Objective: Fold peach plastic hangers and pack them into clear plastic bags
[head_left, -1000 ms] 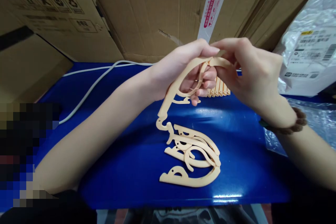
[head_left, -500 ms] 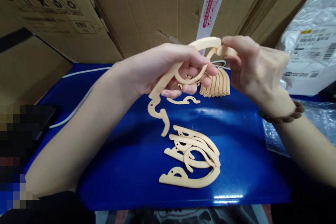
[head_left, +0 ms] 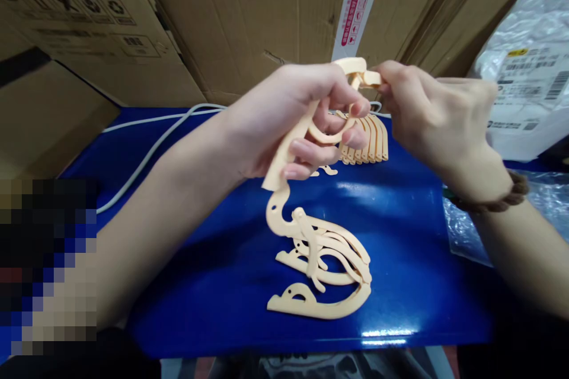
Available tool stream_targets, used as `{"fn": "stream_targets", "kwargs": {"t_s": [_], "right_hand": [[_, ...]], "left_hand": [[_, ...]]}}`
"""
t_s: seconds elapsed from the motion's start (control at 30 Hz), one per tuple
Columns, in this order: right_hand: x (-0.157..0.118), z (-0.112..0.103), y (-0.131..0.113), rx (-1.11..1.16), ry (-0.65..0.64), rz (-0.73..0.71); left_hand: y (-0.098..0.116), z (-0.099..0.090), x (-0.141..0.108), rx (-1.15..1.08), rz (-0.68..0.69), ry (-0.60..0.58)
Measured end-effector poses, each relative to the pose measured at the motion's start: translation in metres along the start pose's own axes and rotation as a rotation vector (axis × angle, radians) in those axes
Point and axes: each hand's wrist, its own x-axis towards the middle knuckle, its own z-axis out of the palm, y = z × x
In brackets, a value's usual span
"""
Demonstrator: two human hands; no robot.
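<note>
My left hand [head_left: 317, 112] is wrapped round a beige folding clothes hanger [head_left: 284, 157] held above the table. The hanger's hook piece [head_left: 276, 213] dangles below, overlapping the view of the pile. At its far end, the thumb and fingers of my right hand [head_left: 427, 109] pinch a short jointed end piece [head_left: 372, 78]. Fingers hide much of the hanger's middle. Below on the table lies a loose pile of folded beige hangers [head_left: 329, 308]. Behind my left fingers, a neat row of curved beige pieces [head_left: 376, 139] is partly covered.
A blue table [head_left: 400, 237] lies under everything. Cardboard boxes [head_left: 249, 18] stand along the back and left. At right are a white plastic parcel bag [head_left: 511, 89] and a clear plastic wrap [head_left: 466, 237]. A white cable [head_left: 146, 172] runs along the left.
My left hand has tilted and the hanger's hook piece has swung lower, over the pile. The end piece in my right hand has turned, and that hand has shifted slightly right.
</note>
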Motion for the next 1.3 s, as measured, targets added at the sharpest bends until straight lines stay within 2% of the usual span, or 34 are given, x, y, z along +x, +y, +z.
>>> {"fn": "stream_targets", "kwargs": {"t_s": [0.07, 0.13, 0.2, 0.27, 0.3, 0.43, 0.53, 0.63, 0.73, 0.9, 1.0, 1.17, 1.3], "right_hand": [[0.002, -0.003, -0.006, 0.047, -0.032, 0.022], [0.005, -0.003, -0.006, 0.161, -0.117, 0.011], [0.010, 0.001, 0.001, 0.343, -0.314, 0.059], [0.015, 0.011, 0.016, 0.501, -0.524, 0.205], [0.018, 0.019, 0.026, 0.502, -0.538, 0.276], [0.020, 0.053, 0.062, 0.435, -0.507, 0.431], [0.014, 0.074, 0.077, 0.389, -0.494, 0.432], [0.007, 0.087, 0.081, 0.312, -0.428, 0.430], [0.001, 0.091, 0.078, 0.250, -0.401, 0.434], [-0.002, 0.092, 0.074, 0.110, -0.513, 0.418], [-0.003, 0.094, 0.076, 0.094, -0.522, 0.421], [-0.004, 0.099, 0.080, 0.107, -0.492, 0.409], [-0.002, 0.096, 0.075, 0.081, -0.475, 0.424]], "left_hand": [[-0.005, 0.000, 0.003, 0.061, 0.056, 0.069], [-0.011, 0.001, 0.005, 0.217, 0.102, 0.138], [-0.015, 0.004, 0.002, 0.402, 0.154, 0.193], [-0.015, 0.007, -0.003, 0.514, 0.219, 0.203], [-0.014, 0.008, -0.005, 0.537, 0.251, 0.206], [-0.006, 0.005, -0.007, 0.568, 0.263, 0.233], [-0.004, 0.001, 0.000, 0.492, 0.223, 0.268], [-0.006, 0.003, 0.004, 0.461, 0.205, 0.272], [-0.008, 0.005, 0.002, 0.465, 0.184, 0.231], [-0.009, 0.004, 0.001, 0.450, 0.178, 0.189], [-0.010, 0.003, 0.002, 0.468, 0.180, 0.142], [-0.014, 0.003, 0.001, 0.465, 0.229, 0.142], [-0.015, 0.003, 0.004, 0.454, 0.238, 0.186]]}}
